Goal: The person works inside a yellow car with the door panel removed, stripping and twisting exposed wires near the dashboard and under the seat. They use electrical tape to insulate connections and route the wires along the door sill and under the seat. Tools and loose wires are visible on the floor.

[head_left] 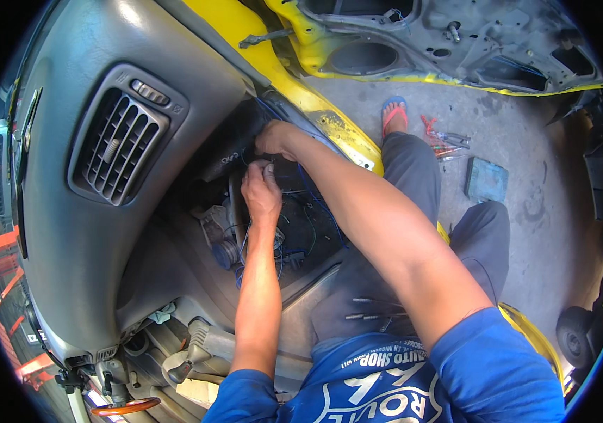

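Both of my hands are in the footwell under the grey dashboard [196,63]. My left hand [262,192] is closed, thumb pressed against the fingers; whatever sits in the pinch is too small to make out. Just above and to its right, my right hand [275,141] is curled, its fingertips turned into the shadow under the dash and largely hidden. Thin blue wires [308,185] run close to both hands. More loose wires [278,255] hang in a tangle below, beside a dark round part [226,254] near my left wrist.
An air vent [120,144] faces the cabin at left. The yellow door sill [337,127] and stripped car door [442,42] stand beyond my right arm. On the concrete floor lie several hand tools [449,143] and a blue case [487,180]. A handbrake lever [182,368] is at lower left.
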Available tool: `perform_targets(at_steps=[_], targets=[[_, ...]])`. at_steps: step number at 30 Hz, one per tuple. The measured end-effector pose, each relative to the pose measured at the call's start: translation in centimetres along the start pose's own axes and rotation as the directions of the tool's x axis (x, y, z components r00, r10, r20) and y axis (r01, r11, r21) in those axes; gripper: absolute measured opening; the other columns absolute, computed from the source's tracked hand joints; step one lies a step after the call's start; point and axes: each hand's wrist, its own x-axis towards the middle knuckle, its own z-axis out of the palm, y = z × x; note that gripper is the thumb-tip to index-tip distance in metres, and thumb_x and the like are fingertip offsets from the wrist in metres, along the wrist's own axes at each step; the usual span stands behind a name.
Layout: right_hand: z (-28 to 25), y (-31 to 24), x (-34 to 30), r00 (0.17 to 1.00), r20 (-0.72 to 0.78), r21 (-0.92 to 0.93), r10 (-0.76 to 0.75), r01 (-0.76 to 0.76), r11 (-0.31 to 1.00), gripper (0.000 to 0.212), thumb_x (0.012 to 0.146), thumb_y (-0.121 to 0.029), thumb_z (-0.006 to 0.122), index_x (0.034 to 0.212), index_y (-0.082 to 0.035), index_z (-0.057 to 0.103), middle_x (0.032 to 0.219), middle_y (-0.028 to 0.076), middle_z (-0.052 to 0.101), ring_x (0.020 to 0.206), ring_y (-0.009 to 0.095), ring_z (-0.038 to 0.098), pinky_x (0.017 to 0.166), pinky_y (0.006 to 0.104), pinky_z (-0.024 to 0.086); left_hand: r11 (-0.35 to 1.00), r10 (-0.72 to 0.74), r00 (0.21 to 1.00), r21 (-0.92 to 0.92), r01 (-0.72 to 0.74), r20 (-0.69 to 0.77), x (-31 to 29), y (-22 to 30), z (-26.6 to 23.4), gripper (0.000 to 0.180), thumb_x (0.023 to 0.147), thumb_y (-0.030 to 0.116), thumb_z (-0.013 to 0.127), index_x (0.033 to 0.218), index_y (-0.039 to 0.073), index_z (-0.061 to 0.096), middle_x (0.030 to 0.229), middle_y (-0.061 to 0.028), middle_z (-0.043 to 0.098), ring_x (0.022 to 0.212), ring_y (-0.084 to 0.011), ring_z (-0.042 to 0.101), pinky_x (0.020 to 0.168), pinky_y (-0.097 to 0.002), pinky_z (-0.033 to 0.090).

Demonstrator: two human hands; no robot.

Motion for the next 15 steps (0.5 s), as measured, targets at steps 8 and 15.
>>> perform_targets(at_steps=[8, 15], targets=[[0.9, 3.3, -5.0, 0.945, -0.27, 0.788, -0.182, 0.326, 0.523, 0.038, 0.089, -0.026, 0.073, 0.119, -0.002, 0.068, 0.125, 0.015, 0.061, 0.121, 0.025, 0.053, 0.101, 0.0415, 0.041, 0.949, -0.266, 0.961, -0.197, 0.247, -0.075, 2.4, -1.1, -0.4, 0.017, 0.1, 0.012, 0.062, 0.101, -0.004, 0.067, 0.082, -0.014, 0.072, 0.072, -0.0238, 0.071, 0.07, -0.0369, 0.056], [0.8, 5.1, -6.7, 0.915, -0.246, 0.523, -0.32, 0.403, 0.751, 0.046, 0.09, -0.041, 0.076, 0.115, -0.003, 0.069, 0.13, 0.014, 0.059, 0.127, 0.026, 0.051, 0.109, 0.0374, 0.038, 0.874, -0.323, 0.943, -0.356, 0.331, 0.084, 3.3, -1.9, -1.4, 0.021, 0.103, 0.015, 0.06, 0.106, -0.005, 0.068, 0.084, -0.0082, 0.07, 0.076, -0.0145, 0.066, 0.073, -0.0313, 0.054]])
